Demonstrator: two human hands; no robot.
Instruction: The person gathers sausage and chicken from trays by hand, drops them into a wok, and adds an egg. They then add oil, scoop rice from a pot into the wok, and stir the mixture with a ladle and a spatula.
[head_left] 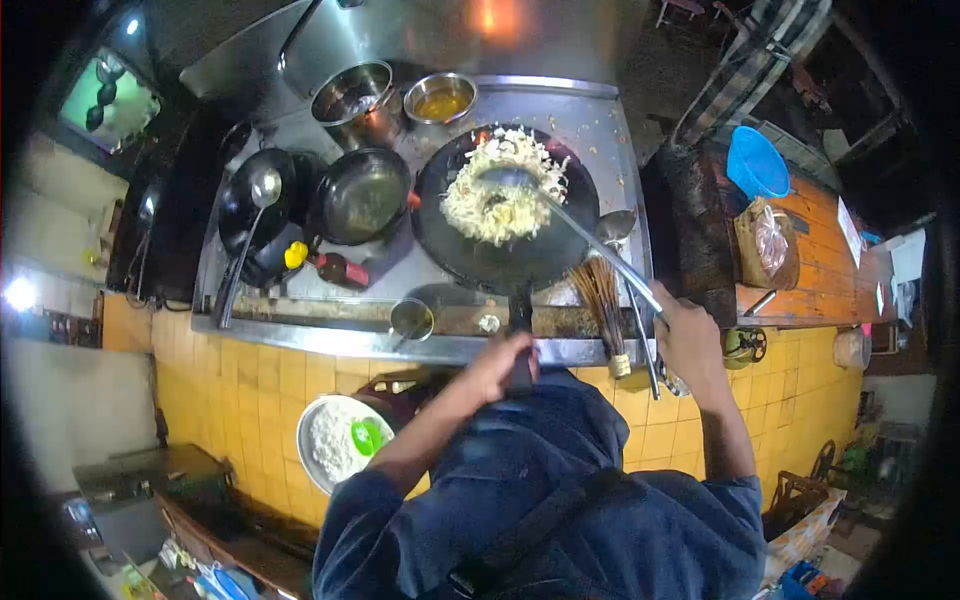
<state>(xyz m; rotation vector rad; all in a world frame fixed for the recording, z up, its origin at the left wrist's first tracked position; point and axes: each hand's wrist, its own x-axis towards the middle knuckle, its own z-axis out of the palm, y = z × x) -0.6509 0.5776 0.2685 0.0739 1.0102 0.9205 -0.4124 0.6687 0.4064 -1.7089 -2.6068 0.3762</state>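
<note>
My left hand is wrapped around the handle of a large dark wok on the stove. A heap of pale yellow-white food in small pieces fills its middle. My right hand grips a long-handled metal ladle near the end of its shaft. The ladle's rounded head lies over the far part of the food. Just left of my right hand, a bamboo wok brush leans at the stove's front edge, with another ladle beside it.
Left of the wok are a dark pan, a deep metal pot, a bowl of yellow liquid, a red-labelled bottle and a ladle. A bowl of white rice holds a green scoop. A blue basket stands on the right-hand table.
</note>
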